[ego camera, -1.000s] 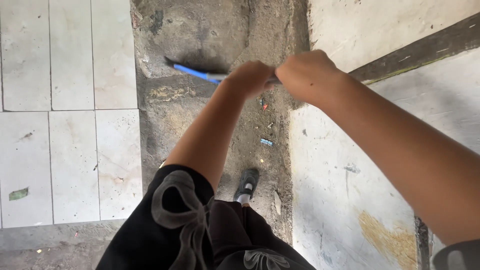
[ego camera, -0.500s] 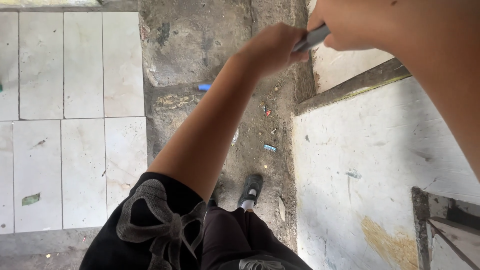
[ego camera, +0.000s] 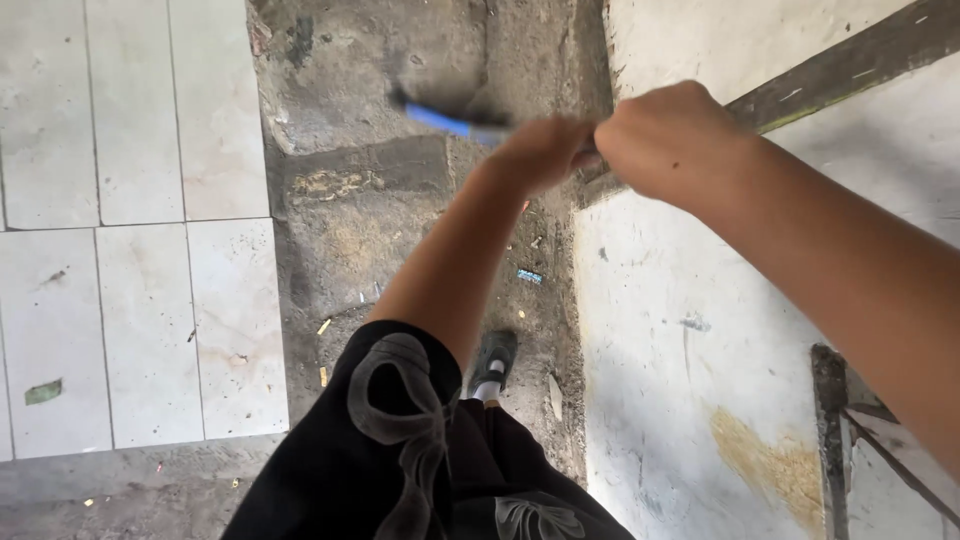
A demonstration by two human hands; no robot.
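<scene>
white tiles (ego camera: 140, 200) are covering the floor on the far left, with a small green scrap (ego camera: 43, 392) lying on one near the edge. right of the tiles a strip of bare dirt (ego camera: 380, 230) is running up the middle, littered with small bits – a blue scrap (ego camera: 529, 276) is sitting near its right edge.

low in the middle, a black sleeve (ego camera: 400, 440) with a grey bow print is filling the bottom, and a dark shoe (ego camera: 493, 358) is standing on the dirt just right of it.

the left hand (ego camera: 540, 152) is reaching up from that sleeve over the dirt, fingers curled shut around a thin tool (ego camera: 455, 124). the tool is sticking out to the left of the fist, blue along its shaft, dark and blurred at the far end – what kind of tool it is, cannot tell. it is hanging in the air above the dirt, level with the top of a darker raised patch.

the right hand (ego camera: 668, 140) is sitting just right of the left, touching or nearly touching it, closed in a fist on the same tool's near end; the part inside the fist is hidden.

right of both hands, a white wall (ego camera: 680, 380) with a yellowish stain is taking up the rest, with a dark wooden beam (ego camera: 840, 60) crossing its top at a slant.
</scene>
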